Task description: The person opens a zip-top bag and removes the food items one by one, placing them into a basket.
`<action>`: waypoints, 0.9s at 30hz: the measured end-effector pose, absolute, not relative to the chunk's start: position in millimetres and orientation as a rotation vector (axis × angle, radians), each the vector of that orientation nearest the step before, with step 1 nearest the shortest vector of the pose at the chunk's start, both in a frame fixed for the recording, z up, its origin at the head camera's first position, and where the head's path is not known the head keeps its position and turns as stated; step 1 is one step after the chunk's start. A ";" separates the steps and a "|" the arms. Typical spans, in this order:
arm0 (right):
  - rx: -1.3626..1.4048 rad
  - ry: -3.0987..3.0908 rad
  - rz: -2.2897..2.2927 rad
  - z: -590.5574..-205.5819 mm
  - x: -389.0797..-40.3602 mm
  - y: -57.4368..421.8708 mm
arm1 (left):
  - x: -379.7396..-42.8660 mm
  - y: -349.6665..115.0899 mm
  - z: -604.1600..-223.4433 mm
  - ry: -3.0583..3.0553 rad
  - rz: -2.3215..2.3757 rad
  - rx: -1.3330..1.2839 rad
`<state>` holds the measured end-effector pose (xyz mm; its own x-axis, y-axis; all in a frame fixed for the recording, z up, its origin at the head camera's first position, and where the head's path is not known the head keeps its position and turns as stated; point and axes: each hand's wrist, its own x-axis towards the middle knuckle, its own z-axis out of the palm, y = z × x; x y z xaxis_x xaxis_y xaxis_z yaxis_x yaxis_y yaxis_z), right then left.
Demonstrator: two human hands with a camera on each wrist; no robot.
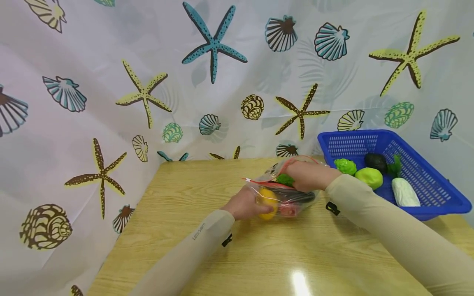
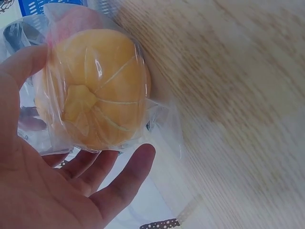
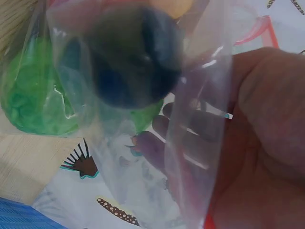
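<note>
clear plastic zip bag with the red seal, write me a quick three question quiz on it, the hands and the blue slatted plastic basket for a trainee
1. Multiple choice: in the head view, where is the blue slatted plastic basket relative to the clear plastic zip bag with a red seal?
a) left of it
b) right of it
c) underneath it

2. True or false: the person's right hand reaches inside the bag.

3. Short answer: which hand holds the ribbed yellow-orange pumpkin through the plastic?

Key: 1. b; 2. true; 3. the left hand
</note>
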<state>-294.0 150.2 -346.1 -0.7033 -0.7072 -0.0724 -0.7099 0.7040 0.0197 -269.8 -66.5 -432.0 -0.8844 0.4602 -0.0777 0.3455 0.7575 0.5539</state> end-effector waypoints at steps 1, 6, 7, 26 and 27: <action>-1.186 2.833 0.078 -345.9 -295.0 150.6 | -270.0 -66.3 -431.6 2.745 0.808 0.641; -1.139 2.812 0.107 -346.1 -298.1 151.3 | -270.3 -65.4 -429.6 2.747 0.816 0.650; -1.135 2.817 0.124 -346.3 -298.0 151.0 | -270.4 -65.2 -429.7 2.755 0.817 0.653; -1.171 2.877 0.291 -354.9 -301.6 147.0 | -268.1 -64.7 -436.3 2.805 0.739 0.679; -1.183 2.883 0.309 -355.6 -301.8 146.4 | -267.9 -64.6 -437.0 2.803 0.740 0.677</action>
<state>-301.8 146.4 -355.6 -0.7143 -0.6948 -0.0837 -0.6967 0.6949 0.1781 -267.9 -64.6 -437.0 -0.8837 0.4661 -0.0417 0.3847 0.7743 0.5024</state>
